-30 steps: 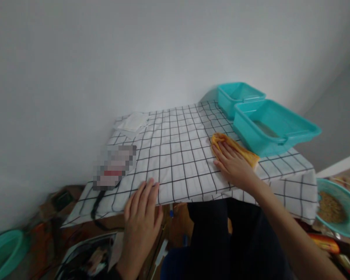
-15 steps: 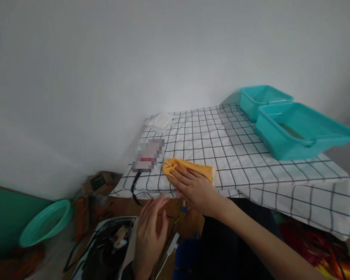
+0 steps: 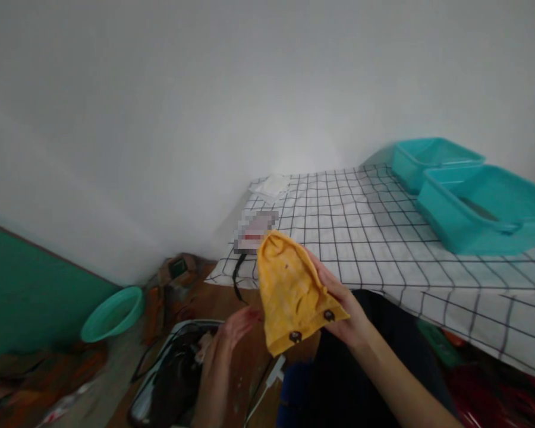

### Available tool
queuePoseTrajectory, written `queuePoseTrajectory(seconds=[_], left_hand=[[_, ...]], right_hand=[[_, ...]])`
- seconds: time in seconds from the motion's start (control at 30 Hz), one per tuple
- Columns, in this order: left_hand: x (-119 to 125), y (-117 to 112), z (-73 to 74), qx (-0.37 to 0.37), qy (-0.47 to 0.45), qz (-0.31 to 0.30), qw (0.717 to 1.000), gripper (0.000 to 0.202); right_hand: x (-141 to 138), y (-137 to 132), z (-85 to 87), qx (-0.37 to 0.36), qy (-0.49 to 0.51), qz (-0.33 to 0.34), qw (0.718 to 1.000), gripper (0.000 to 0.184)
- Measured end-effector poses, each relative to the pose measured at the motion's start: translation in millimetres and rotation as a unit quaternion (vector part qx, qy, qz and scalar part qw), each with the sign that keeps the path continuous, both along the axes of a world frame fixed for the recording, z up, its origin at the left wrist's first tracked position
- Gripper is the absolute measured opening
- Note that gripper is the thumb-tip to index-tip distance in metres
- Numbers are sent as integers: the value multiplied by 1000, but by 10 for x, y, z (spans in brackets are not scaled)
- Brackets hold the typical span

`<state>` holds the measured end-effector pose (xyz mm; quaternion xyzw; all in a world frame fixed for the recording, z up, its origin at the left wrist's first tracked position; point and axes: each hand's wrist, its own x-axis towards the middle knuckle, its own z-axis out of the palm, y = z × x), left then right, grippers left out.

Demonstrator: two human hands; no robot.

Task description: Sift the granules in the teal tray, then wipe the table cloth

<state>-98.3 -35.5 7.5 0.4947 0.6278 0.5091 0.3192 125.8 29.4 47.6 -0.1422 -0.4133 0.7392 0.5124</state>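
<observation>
A folded yellow towel with small dark printed figures along its lower edge is held up in front of the table's front edge. My right hand grips it from behind and the right side, and the cloth hides most of those fingers. To the left of the towel is my left hand, empty, its fingers stretched out toward the cloth's left edge and slightly blurred. A pixelated flat item with a black strap lies on the table just behind the towel.
A checked tablecloth covers the table. Two turquoise bins stand at its right, and a white sheet lies at the back left. Below left are an open case and a green basin. A white power strip is below.
The towel has been lifted off the tablecloth by my right hand, which lay flat on it before. My left hand stays beside it. The view has turned somewhat left.
</observation>
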Motion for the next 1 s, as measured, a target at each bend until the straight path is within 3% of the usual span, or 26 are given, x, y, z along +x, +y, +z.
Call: queuePoseTrajectory(seconds=[0.17, 0.3, 0.4, 0.5, 0.57, 0.67, 0.8, 0.9, 1.0], left_hand=[[482, 125, 234, -32, -134, -106, 985, 51], [727, 170, 450, -51, -185, -85, 978, 46], [743, 217, 508, -47, -223, -65, 972, 38], [692, 240, 520, -20, -243, -31, 969, 23], [658, 245, 525, 1, -229, -30, 973, 12], [635, 263, 524, 30, -178, -67, 981, 21], [689, 320, 530, 62, -91, -132, 985, 25], [803, 366, 603, 87, -54, -193, 976, 28], [932, 396, 725, 114, -28, -253, 960, 34]], right_hand=[[131, -70, -81, -42, 2, -40, 998, 56], [202, -109, -92, -75, -3, -58, 996, 57], [269, -83, -79, -76, -23, -61, 995, 71], [374, -73, -21, 6, -74, -58, 996, 45], [473, -97, 53, 92, -133, -35, 986, 29], [629, -147, 149, 163, -190, 25, 968, 36], [723, -147, 114, 165, -269, 17, 949, 55], [715, -107, 52, 156, -332, -5, 930, 36], [746, -90, 63, 112, -329, -32, 937, 27]])
